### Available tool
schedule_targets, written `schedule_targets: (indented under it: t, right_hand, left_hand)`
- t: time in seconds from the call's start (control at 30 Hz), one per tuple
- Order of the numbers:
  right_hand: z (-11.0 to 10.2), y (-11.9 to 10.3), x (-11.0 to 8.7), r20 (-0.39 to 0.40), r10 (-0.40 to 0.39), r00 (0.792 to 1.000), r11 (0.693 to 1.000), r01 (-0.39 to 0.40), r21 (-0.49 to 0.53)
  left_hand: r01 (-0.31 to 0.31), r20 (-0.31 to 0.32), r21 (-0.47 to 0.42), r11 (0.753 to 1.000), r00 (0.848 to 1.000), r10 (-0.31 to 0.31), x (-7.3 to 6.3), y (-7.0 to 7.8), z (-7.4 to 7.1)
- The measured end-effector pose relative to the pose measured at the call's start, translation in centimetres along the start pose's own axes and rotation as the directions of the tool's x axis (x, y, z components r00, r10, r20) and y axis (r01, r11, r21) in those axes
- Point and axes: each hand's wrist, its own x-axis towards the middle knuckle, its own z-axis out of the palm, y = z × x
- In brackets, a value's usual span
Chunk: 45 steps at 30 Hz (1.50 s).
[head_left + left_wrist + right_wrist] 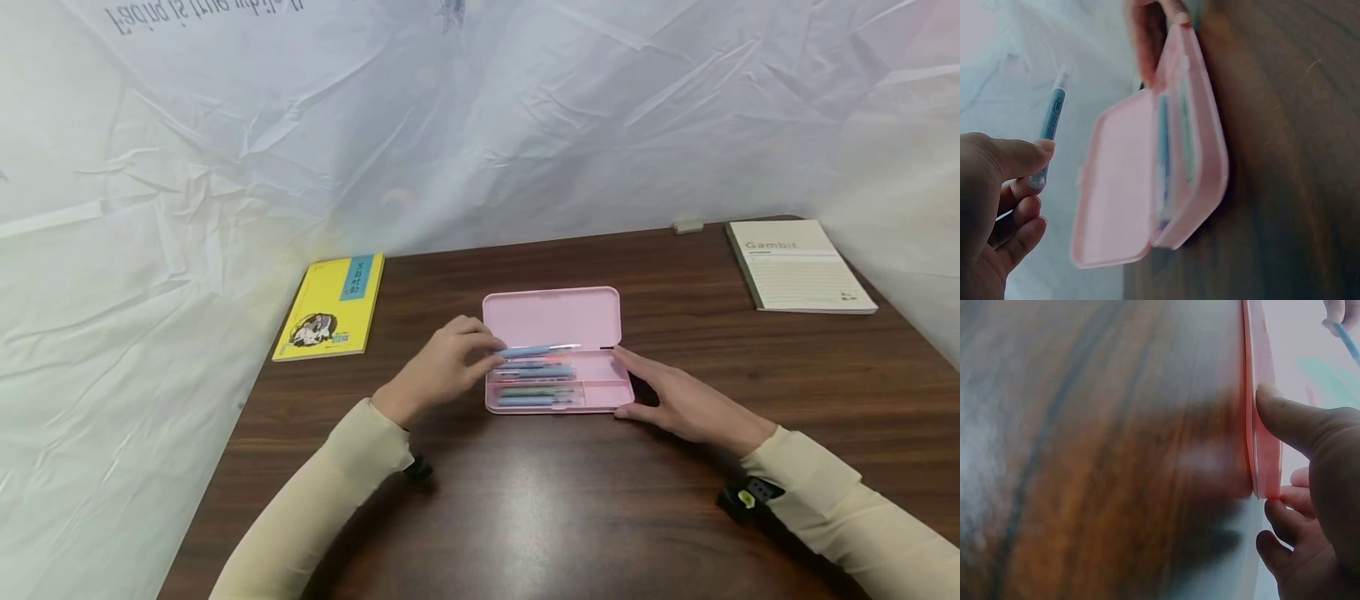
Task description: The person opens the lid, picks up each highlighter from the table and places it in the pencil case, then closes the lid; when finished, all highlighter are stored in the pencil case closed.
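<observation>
A pink pencil case [551, 315] lies unfolded on the table, its lid tipped back. Several pens and pencils [534, 390] lie in its left part; the small front-right compartment [607, 394] holds nothing visible. Between thumb and forefinger, my left hand [448, 360] pinches a blue pen [1054, 115] by one end, above the case in the head view. At the case's right end is my right hand [686, 404], gripping it with the thumb [1294, 419] on the front wall and the fingers farther back around the end.
On the left of the dark wooden table [510, 508] lies a yellow book [333, 304]. A cream notebook [798, 267] sits at the back right, with a small pale block [687, 227] by the back edge. White sheeting [450, 125] hangs behind the table.
</observation>
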Motion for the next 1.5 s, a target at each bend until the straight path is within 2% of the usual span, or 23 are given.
schedule_targets:
  t: [0.17,0.33,0.73,1.5]
  right_hand:
    - [0.0,0.0,0.1,-0.002,-0.008,1.000,1.000,0.008,-0.003]
    - [0.0,-0.1,0.2,-0.002,-0.008,1.000,1.000,0.008,-0.002]
    - [-0.1,-0.2,0.0,-0.012,-0.001,1.000,1.000,0.001,-0.006]
    - [-0.1,-0.1,0.1,0.001,0.007,1.000,1.000,-0.007,0.002]
  left_hand:
    - [-0.017,0.066,-0.015,1.000,0.998,0.018,-0.1,-0.4,1.7]
    - [-0.022,0.093,-0.019,1.000,0.995,0.023,-0.4,-1.0,3.1]
    - [-0.031,0.149,-0.003,1.000,0.988,0.031,-0.9,-1.5,4.7]
    - [-0.060,0.164,0.050,0.997,0.985,0.051,-1.3,-1.5,4.9]
